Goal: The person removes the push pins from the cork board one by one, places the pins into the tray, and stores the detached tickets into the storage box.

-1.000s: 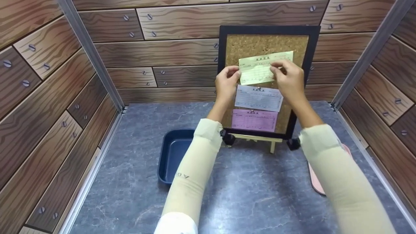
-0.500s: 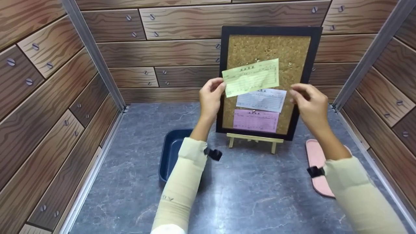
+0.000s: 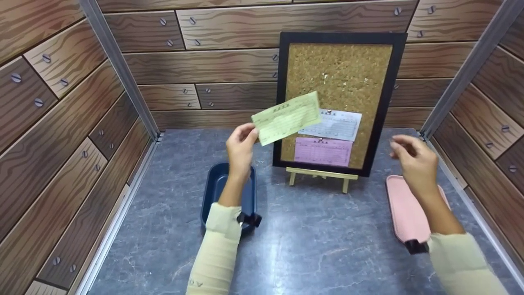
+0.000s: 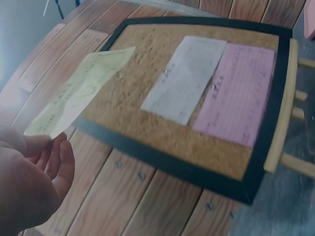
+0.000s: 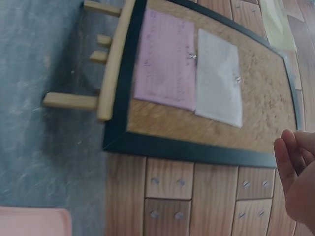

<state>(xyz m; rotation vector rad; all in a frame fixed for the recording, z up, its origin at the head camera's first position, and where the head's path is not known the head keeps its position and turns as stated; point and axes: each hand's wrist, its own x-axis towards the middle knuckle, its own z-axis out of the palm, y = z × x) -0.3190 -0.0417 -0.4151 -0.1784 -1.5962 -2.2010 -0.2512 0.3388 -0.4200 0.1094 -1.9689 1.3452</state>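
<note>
My left hand (image 3: 240, 150) pinches a pale green printed slip (image 3: 287, 118) by its lower left corner, in front of the corkboard's left side. Behind it stands the black-framed corkboard (image 3: 348, 69) on a small wooden easel (image 3: 321, 173). A bluish-white slip (image 3: 337, 125) and a purple-pink slip (image 3: 323, 151) are pinned to the cork, one above the other. My right hand (image 3: 418, 164) is apart from the board on its right, above the far end of a pink tray (image 3: 409, 213). Its thumb and fingertips come together; whether a small thing sits between them is hidden.
A dark blue tray (image 3: 254, 184) stands on the grey marbled tabletop (image 3: 319, 246), partly under my left forearm. Wood-patterned walls (image 3: 229, 67) enclose the back and sides. Small shiny spots, perhaps pins, show on the upper cork.
My left hand has drawn the green slip off the board, leftward and down. My right hand has left the slip and moved right and down toward the pink tray.
</note>
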